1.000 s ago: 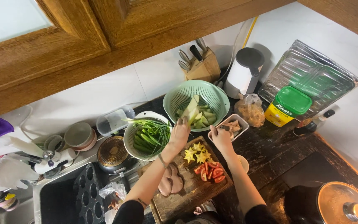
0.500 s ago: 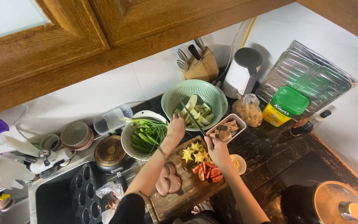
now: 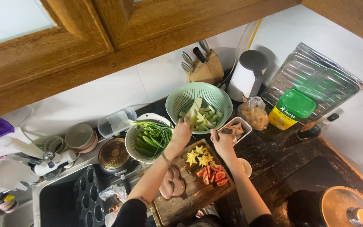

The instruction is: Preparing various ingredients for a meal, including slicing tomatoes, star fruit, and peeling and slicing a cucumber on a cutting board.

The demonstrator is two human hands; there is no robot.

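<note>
Left hand: the left hand [image 3: 182, 132] is reaching over the rim of the green colander [image 3: 181, 101], fingers closing around a pale green wedge of cut vegetable [image 3: 195, 110] and lifting it at the rim.
Right hand: the right hand [image 3: 223, 142] is curling loosely at the edge of the small white dish [image 3: 245, 124]; whether it is pinching anything, one cannot tell.
Colander: round, perforated plastic, mint green, holding pale green chunks piled toward the near side.
White dish: rectangular with rounded corners, carrying brownish pieces.
Cutting board: the wooden board [image 3: 190, 197] is lying under both forearms, bearing yellow star-shaped slices [image 3: 200, 155], red tomato wedges [image 3: 211, 175] and smooth pinkish pieces [image 3: 171, 185].
White bowl: the round bowl [image 3: 132, 136] just left of the hands is brimming with long green stalks.
Further out: a wooden knife block [image 3: 204, 69], a white kettle [image 3: 248, 75] and a green-lidded yellow tub [image 3: 290, 110] are standing along the back.
Surface and room: the dark worn countertop [image 3: 282, 155] is running right towards a glass-lidded pot [image 3: 347, 208]; a sink [image 3: 59, 206] is sitting left, white wall and wooden cabinets above.
</note>
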